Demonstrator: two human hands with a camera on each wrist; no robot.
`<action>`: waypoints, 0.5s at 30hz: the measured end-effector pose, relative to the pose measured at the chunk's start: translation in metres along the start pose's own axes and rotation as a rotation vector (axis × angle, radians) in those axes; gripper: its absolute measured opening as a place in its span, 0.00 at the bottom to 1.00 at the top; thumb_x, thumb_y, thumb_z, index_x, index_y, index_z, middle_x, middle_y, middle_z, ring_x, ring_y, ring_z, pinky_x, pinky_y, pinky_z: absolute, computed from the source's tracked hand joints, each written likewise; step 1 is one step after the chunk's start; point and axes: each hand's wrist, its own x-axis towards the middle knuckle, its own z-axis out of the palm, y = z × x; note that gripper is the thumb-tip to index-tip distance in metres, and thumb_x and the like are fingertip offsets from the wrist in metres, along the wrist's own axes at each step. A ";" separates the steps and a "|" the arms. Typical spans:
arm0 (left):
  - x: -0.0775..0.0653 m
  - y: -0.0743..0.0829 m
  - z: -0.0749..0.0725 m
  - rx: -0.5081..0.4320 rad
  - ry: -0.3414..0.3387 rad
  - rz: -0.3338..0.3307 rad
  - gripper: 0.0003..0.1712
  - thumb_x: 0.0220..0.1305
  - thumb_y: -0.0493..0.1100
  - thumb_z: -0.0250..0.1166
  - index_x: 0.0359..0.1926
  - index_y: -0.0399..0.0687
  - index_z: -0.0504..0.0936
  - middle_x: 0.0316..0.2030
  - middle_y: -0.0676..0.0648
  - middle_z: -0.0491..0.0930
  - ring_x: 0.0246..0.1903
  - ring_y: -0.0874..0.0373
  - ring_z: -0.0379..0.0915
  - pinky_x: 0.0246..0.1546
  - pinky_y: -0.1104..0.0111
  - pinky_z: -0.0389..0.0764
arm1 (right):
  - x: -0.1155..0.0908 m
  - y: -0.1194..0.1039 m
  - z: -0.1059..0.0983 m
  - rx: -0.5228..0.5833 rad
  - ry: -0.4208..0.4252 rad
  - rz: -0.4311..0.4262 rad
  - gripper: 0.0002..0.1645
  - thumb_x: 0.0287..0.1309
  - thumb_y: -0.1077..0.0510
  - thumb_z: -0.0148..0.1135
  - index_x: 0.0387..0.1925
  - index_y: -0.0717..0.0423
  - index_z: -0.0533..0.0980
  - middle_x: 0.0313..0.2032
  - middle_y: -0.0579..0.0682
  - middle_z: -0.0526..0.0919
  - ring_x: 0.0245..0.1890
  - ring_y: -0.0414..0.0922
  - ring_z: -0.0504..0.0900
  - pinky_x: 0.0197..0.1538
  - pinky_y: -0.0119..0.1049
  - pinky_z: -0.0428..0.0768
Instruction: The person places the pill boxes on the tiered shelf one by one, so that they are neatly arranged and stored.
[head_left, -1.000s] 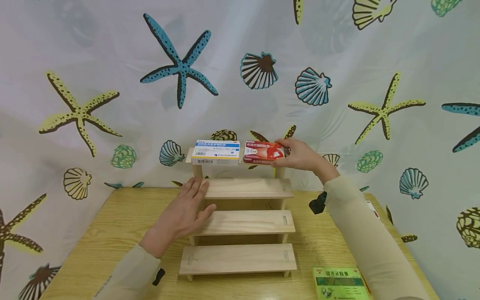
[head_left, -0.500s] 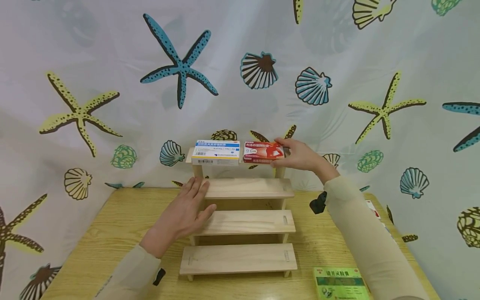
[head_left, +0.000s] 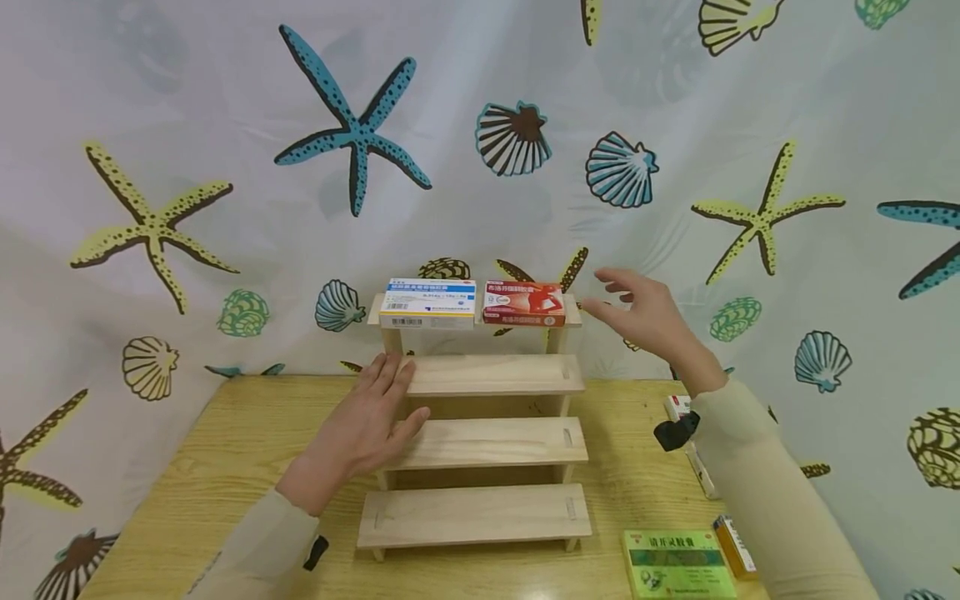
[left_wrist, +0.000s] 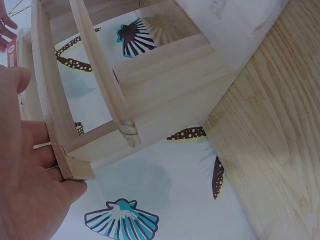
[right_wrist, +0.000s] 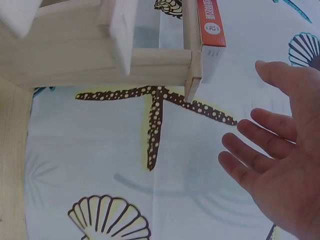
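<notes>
On the top tier of a stepped wooden rack (head_left: 480, 375) lie two medicine boxes side by side: a white and blue box (head_left: 428, 303) at left and a red box (head_left: 523, 303) at right. My right hand (head_left: 648, 317) stands apart to the right of the red box, fingers spread and holding nothing; the right wrist view shows a gap between this hand (right_wrist: 280, 135) and the red box's end (right_wrist: 212, 30). My left hand (head_left: 360, 425) rests its extended fingers on the left end of the second tier from the top. In the left wrist view its fingers are partly hidden behind the wood.
A green medicine box (head_left: 678, 565) lies on the wooden table (head_left: 262, 467) at front right, beside an orange and white box (head_left: 735, 546). More white boxes (head_left: 701, 467) sit by the right forearm, partly covered. A patterned curtain (head_left: 480, 225) hangs behind the rack.
My right hand has let go of the red box and moved off to the right. The red box stays on the top tier. My left hand keeps its place.
</notes>
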 end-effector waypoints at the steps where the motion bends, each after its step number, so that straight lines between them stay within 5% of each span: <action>1: 0.000 0.000 0.000 0.001 0.002 0.001 0.45 0.80 0.60 0.53 0.81 0.32 0.57 0.79 0.26 0.54 0.81 0.29 0.48 0.79 0.40 0.59 | -0.006 0.003 -0.002 0.010 0.016 -0.003 0.37 0.72 0.45 0.65 0.75 0.57 0.70 0.71 0.61 0.76 0.67 0.62 0.77 0.69 0.61 0.78; 15: 0.000 0.000 -0.001 0.004 -0.015 0.002 0.45 0.80 0.61 0.53 0.81 0.32 0.57 0.80 0.26 0.53 0.81 0.29 0.47 0.80 0.41 0.57 | -0.101 0.040 -0.004 0.117 -0.024 0.109 0.37 0.74 0.43 0.64 0.76 0.53 0.68 0.70 0.60 0.76 0.63 0.61 0.81 0.60 0.59 0.84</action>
